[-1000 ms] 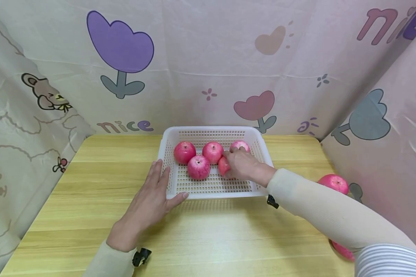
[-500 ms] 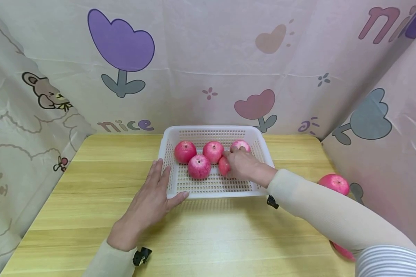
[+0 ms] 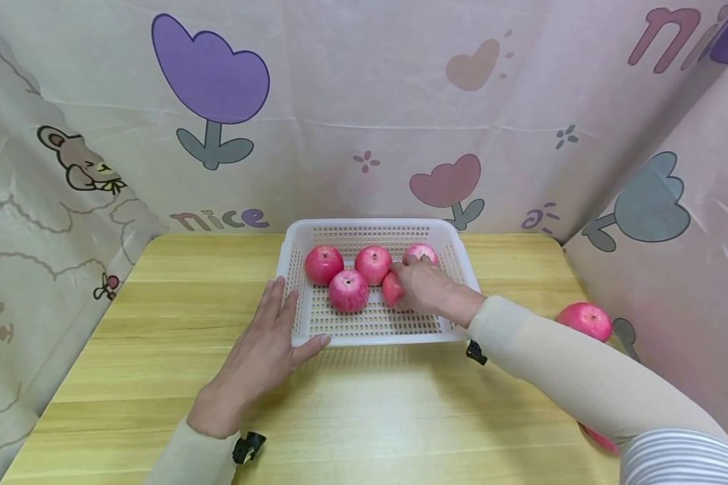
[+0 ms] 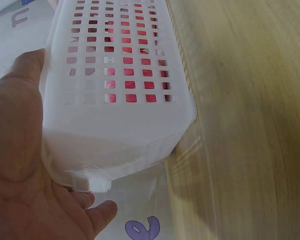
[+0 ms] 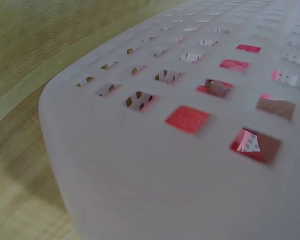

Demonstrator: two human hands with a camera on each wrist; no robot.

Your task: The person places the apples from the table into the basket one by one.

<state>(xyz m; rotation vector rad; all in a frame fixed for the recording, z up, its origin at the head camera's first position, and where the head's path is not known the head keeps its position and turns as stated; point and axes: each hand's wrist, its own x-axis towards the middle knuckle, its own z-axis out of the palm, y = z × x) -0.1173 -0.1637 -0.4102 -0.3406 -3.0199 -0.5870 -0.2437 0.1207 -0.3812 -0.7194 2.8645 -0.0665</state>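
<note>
Seven visible apples (image 3: 348, 291), one basket (image 3: 370, 341)

head view dipped slightly, backdrop (image 3: 346, 74) appearing higher

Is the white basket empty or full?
In between: at least five apples are inside the white basket, but some bare bottom shows.

Pale printed back cloth (image 3: 352, 81) hung across upper frame, faint creases. Large purple tulip print (image 3: 217, 77) upper left, smaller dusky-pink tulip (image 3: 444, 183) right of center, beige heart (image 3: 473, 65) above it. Multicolored "nice" lettering (image 3: 230, 219) near lower edge of cloth. Left cloth (image 3: 12, 350) folded, bear print (image 3: 80, 162). Right cloth (image 3: 710, 296), gray-blue flower (image 3: 652, 202); corner fold shadowed. Light wood-grain bench (image 3: 158, 323) across lower frame, rounded far corners; soft pale glare lower center.
</note>
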